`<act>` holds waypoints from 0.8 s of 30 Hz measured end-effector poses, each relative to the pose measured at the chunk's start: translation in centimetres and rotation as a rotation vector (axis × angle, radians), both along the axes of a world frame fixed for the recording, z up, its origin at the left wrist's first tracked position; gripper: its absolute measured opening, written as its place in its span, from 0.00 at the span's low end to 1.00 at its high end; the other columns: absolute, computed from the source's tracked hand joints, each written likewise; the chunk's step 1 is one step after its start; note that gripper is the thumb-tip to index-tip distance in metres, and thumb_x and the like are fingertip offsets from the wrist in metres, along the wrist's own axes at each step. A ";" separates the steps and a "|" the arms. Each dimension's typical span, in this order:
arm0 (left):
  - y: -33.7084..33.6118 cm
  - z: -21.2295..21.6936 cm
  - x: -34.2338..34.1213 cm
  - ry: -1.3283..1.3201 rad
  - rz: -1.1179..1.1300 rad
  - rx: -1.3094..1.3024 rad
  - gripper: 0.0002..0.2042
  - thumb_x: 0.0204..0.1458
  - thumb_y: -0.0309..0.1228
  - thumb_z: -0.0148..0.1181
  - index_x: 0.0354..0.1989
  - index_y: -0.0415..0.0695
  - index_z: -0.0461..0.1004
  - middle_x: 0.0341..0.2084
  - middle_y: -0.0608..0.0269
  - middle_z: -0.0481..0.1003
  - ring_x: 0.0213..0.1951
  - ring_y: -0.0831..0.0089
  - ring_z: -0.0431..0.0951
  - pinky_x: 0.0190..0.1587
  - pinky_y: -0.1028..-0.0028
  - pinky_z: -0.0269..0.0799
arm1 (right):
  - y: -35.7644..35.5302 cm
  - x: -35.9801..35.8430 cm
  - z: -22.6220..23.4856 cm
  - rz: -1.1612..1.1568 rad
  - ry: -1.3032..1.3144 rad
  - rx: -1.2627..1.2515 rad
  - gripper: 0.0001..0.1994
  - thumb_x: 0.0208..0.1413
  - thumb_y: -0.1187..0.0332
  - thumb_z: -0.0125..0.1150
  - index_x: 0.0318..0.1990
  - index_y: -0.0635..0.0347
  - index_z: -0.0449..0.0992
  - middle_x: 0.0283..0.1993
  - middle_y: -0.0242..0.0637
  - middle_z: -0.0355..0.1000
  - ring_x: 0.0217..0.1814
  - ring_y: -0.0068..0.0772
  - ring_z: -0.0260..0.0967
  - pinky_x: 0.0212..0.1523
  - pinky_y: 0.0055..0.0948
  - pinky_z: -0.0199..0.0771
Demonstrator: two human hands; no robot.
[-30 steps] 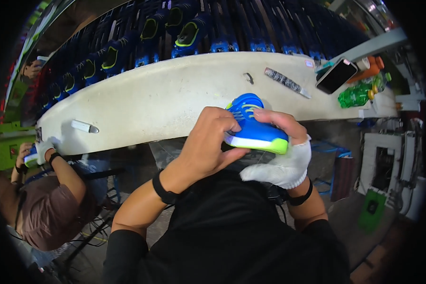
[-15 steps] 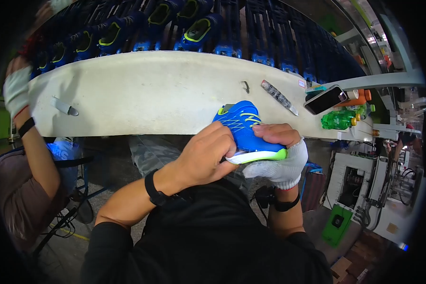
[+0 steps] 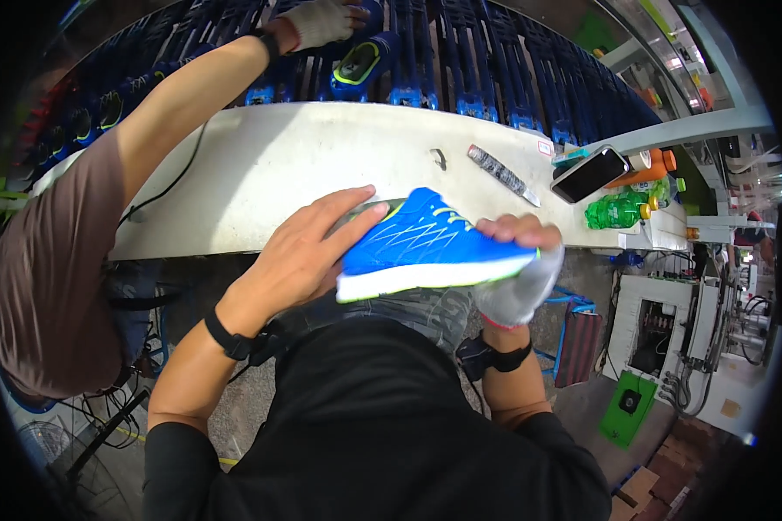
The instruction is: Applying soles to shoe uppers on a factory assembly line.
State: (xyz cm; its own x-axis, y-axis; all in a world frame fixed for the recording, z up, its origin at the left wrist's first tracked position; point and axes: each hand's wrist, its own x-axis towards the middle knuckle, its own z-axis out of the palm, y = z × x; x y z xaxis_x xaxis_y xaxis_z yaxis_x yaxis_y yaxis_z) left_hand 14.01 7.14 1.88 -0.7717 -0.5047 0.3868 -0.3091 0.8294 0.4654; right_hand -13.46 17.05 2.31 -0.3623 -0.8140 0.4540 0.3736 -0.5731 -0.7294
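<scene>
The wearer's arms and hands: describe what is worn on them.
The left hand is bare, with a black band round the wrist. The right hand wears a pale grey-white fabric glove, fingertips showing beyond it, and a black strap circles that wrist. Both forearms are uncovered; black sleeves begin near the elbows, matching the black top.

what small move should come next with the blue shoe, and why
Probably ease the blue shoe forward onto the white bench. Both hands grip it on its side just off the near edge: left hand at one end, gloved right hand under the other. A co-worker's arm reaches across farther left.
</scene>
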 end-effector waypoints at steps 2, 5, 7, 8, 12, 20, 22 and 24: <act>-1.1 3.0 0.6 0.246 -0.137 0.021 0.32 0.50 0.25 0.76 0.66 0.38 0.73 0.65 0.43 0.78 0.65 0.42 0.80 0.68 0.52 0.77 | -1.3 1.0 -1.2 -0.111 0.028 0.188 0.19 0.79 0.53 0.55 0.49 0.63 0.77 0.48 0.48 0.83 0.51 0.43 0.82 0.59 0.44 0.82; -3.1 6.3 1.8 0.198 -0.129 0.039 0.36 0.45 0.38 0.84 0.62 0.37 0.77 0.60 0.43 0.81 0.59 0.42 0.84 0.63 0.53 0.80 | -4.2 0.6 -1.7 -0.114 0.669 0.310 0.23 0.71 0.52 0.63 0.57 0.66 0.81 0.62 0.53 0.81 0.63 0.47 0.80 0.69 0.42 0.75; -4.2 7.1 2.1 0.142 -0.087 0.061 0.37 0.44 0.41 0.85 0.62 0.37 0.77 0.59 0.44 0.81 0.57 0.42 0.84 0.61 0.54 0.80 | -6.0 2.3 1.0 0.071 0.855 0.167 0.39 0.52 0.47 0.82 0.65 0.63 0.77 0.67 0.54 0.77 0.70 0.52 0.76 0.75 0.46 0.70; -4.7 6.8 1.6 0.098 -0.081 0.120 0.38 0.44 0.42 0.85 0.62 0.38 0.77 0.57 0.44 0.82 0.56 0.42 0.85 0.59 0.55 0.81 | -6.4 3.0 2.8 0.206 0.863 0.125 0.51 0.40 0.46 0.90 0.70 0.61 0.74 0.71 0.55 0.74 0.74 0.55 0.73 0.77 0.47 0.67; -5.3 7.5 0.2 -0.010 -0.023 0.336 0.38 0.44 0.45 0.85 0.63 0.41 0.76 0.50 0.45 0.84 0.51 0.40 0.85 0.54 0.54 0.80 | -8.4 4.4 3.9 0.126 0.936 0.106 0.54 0.39 0.52 0.91 0.74 0.57 0.66 0.80 0.55 0.64 0.76 0.55 0.70 0.75 0.47 0.71; -7.1 6.3 -0.6 -0.010 0.132 0.446 0.38 0.41 0.44 0.87 0.57 0.36 0.73 0.38 0.35 0.84 0.44 0.36 0.86 0.50 0.51 0.81 | -11.4 5.9 -0.4 0.170 -0.230 -0.045 0.21 0.76 0.54 0.58 0.62 0.61 0.67 0.57 0.42 0.67 0.58 0.33 0.68 0.62 0.41 0.72; -7.3 6.4 -0.9 0.002 0.150 0.435 0.39 0.41 0.44 0.87 0.55 0.34 0.73 0.38 0.34 0.84 0.44 0.37 0.87 0.50 0.53 0.82 | -11.4 5.9 -0.2 0.158 -0.119 -0.007 0.21 0.77 0.53 0.58 0.63 0.60 0.67 0.58 0.41 0.66 0.60 0.34 0.67 0.64 0.40 0.70; -7.6 7.0 -1.4 -0.073 0.161 0.458 0.38 0.41 0.45 0.86 0.54 0.32 0.74 0.38 0.33 0.84 0.43 0.37 0.87 0.49 0.53 0.83 | -11.3 5.6 0.1 0.143 -0.005 0.031 0.22 0.77 0.51 0.57 0.64 0.59 0.66 0.59 0.41 0.65 0.62 0.35 0.65 0.66 0.39 0.68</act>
